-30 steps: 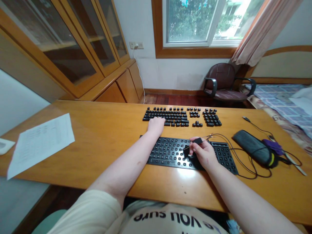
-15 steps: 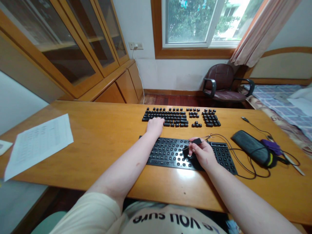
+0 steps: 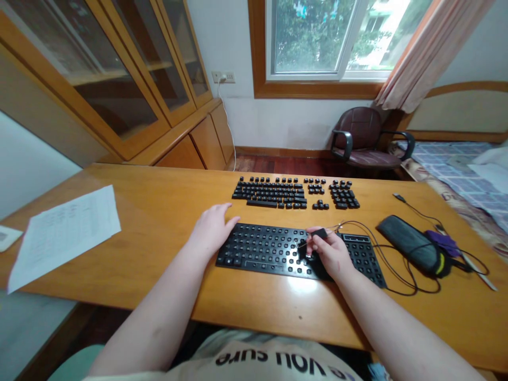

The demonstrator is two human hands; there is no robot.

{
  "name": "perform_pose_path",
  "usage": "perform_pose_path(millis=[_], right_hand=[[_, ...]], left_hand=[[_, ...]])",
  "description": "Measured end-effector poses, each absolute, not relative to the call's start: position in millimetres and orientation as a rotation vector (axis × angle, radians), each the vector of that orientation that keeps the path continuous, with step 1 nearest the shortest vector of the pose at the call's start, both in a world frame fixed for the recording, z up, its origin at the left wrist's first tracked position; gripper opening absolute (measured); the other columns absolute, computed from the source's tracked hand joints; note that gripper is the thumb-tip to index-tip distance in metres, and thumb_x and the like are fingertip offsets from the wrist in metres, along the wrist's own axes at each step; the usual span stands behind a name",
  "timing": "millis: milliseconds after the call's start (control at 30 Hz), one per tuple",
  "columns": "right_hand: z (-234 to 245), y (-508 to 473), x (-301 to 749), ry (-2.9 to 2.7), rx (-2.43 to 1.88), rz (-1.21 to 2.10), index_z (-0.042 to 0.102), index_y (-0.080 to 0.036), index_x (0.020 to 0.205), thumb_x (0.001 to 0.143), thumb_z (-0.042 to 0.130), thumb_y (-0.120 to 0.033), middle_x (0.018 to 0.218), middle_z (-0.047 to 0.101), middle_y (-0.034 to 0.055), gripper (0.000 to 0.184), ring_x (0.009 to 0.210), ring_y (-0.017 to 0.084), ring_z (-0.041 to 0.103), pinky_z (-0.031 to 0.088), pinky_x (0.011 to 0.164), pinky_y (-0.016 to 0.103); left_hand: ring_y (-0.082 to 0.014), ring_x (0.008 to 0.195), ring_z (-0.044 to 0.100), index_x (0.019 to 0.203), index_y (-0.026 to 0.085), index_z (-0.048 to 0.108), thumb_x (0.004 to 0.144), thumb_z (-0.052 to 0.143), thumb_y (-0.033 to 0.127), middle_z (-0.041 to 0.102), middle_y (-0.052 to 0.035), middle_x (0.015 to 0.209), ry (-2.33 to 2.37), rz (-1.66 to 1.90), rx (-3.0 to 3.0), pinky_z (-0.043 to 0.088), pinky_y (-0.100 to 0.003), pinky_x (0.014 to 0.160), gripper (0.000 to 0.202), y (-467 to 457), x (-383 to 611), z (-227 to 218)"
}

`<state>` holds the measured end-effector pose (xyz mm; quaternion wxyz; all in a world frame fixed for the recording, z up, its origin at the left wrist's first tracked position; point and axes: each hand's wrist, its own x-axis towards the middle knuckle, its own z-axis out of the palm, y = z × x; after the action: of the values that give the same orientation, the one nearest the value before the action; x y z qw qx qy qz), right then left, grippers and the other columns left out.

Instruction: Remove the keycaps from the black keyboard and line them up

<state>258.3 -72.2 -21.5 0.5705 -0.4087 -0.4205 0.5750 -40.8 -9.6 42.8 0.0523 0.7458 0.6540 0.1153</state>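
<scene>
The black keyboard base (image 3: 262,243), its keycaps off, lies across the front of the desk. My left hand (image 3: 212,227) is at its upper left corner, thumb and fingers apart, with nothing in it; whether it touches the base I cannot tell. Over the right-hand part of the base, my right hand (image 3: 327,251) pinches a keycap puller (image 3: 318,233) by its black handle, the thin wires pointing left. Behind the base, loose black keycaps (image 3: 270,190) are laid out in keyboard order, with the long space bar (image 3: 262,203) in the front row.
A black cable (image 3: 408,264) loops from the base toward a dark grey pouch (image 3: 402,238) and a purple item (image 3: 442,242) on the right. Printed paper (image 3: 67,233) lies at the left of the wooden desk (image 3: 159,211). An office chair (image 3: 361,137) stands beyond it.
My left hand has moved from the laid-out keycaps back and left to the base's corner, its fingers now apart. The space bar has come into view. My right hand stays almost in place.
</scene>
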Motion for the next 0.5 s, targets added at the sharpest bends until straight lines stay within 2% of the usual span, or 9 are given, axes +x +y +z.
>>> perform_pose_path(millis=[67,133,233,300,367,433,500], right_hand=[[-20,-72,258,-1.025,-0.975,1.375,0.063,-0.016,0.095,0.079,0.062,-0.041,0.073,0.06,0.0029,0.03,0.056,0.013,0.059,0.049,0.053,0.028],[-18,-73,257,-1.121,-1.013,1.37,0.063,-0.015,0.095,0.08,0.058,-0.045,0.073,0.061,0.0042,0.034,0.059,0.015,0.06,0.05,0.056,0.029],[-11,-77,252,-1.28,-1.105,1.301,0.059,-0.016,0.099,0.081,0.058,-0.042,0.065,0.063,0.0022,0.031,0.058,0.015,0.062,0.051,0.059,0.03],[-3,-82,244,-1.375,-1.141,1.28,0.056,-0.018,0.097,0.082,0.057,-0.039,0.064,0.064,0.0016,0.026,0.059,0.016,0.063,0.051,0.061,0.031],[6,-85,232,-1.517,-1.134,1.292,0.056,-0.019,0.091,0.083,0.055,-0.036,0.069,0.065,0.0029,0.019,0.064,0.016,0.064,0.052,0.065,0.032],[14,-85,216,-1.677,-1.143,1.297,0.057,-0.019,0.089,0.084,0.053,-0.032,0.072,0.066,0.0036,0.015,0.067,0.016,0.065,0.053,0.066,0.032],[17,-82,196,-1.778,-1.181,1.262,0.057,-0.019,0.088,0.086,0.05,-0.03,0.069,0.064,0.0022,0.013,0.062,0.015,0.063,0.052,0.062,0.03]], left_hand=[[-0.0296,0.125,0.041,0.132,0.014,0.042,0.08,0.053,0.048,0.047,-0.0158,0.134,1.936,0.254,2.193,0.034,-0.042,0.103,0.063,-35,-58,25],[-0.0268,0.13,0.036,0.138,0.017,0.032,0.078,0.056,0.046,0.039,-0.0139,0.141,1.756,0.252,2.172,0.032,-0.041,0.106,0.071,-58,-66,8],[-0.0268,0.133,0.03,0.142,0.021,0.025,0.068,0.068,0.044,0.03,-0.0136,0.146,1.639,0.331,2.144,0.03,-0.041,0.108,0.089,-79,-68,-6],[-0.0267,0.133,0.029,0.143,0.022,0.022,0.064,0.072,0.04,0.029,-0.0131,0.146,1.595,0.369,2.142,0.03,-0.042,0.108,0.094,-85,-67,-8],[-0.027,0.132,0.031,0.142,0.024,0.025,0.064,0.073,0.039,0.031,-0.0123,0.146,1.563,0.409,2.167,0.031,-0.043,0.107,0.093,-86,-65,-7],[-0.0283,0.13,0.033,0.137,0.026,0.036,0.064,0.074,0.039,0.034,-0.0103,0.144,1.536,0.453,2.23,0.031,-0.045,0.106,0.084,-87,-62,-7],[-0.0281,0.124,0.039,0.127,0.028,0.05,0.064,0.074,0.039,0.045,-0.0081,0.136,1.479,0.498,2.302,0.032,-0.046,0.104,0.068,-89,-59,-7]])
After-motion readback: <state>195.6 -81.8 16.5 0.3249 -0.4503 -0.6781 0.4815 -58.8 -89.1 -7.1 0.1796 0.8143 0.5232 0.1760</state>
